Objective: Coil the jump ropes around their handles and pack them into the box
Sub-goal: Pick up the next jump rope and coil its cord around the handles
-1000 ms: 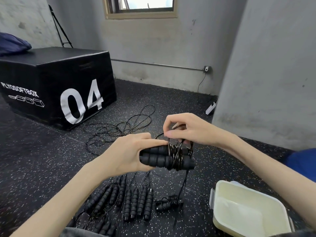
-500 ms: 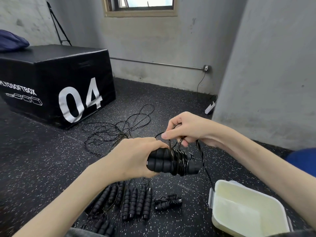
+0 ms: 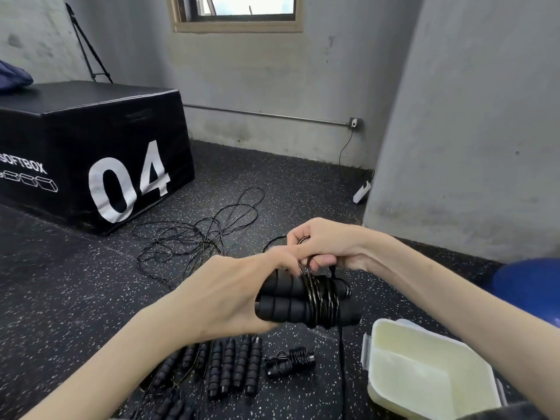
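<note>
Gripping the paired foam handles (image 3: 298, 301) just left of the pale box (image 3: 430, 363), the left hand (image 3: 239, 292) curls tight around them. Above the handles, the right hand (image 3: 325, 248) pinches the black cord (image 3: 321, 295) wound around them.

We have a single head-worn, wide-angle view, aimed forward and down at the speckled floor (image 3: 75, 298). Both forearms enter from the lower edge; the left hand (image 3: 239, 292) and right hand (image 3: 327, 247) meet near frame centre, close to the lens. The black plyo box (image 3: 91, 147) occupies the upper left, the window (image 3: 239, 13) the top edge.
</note>
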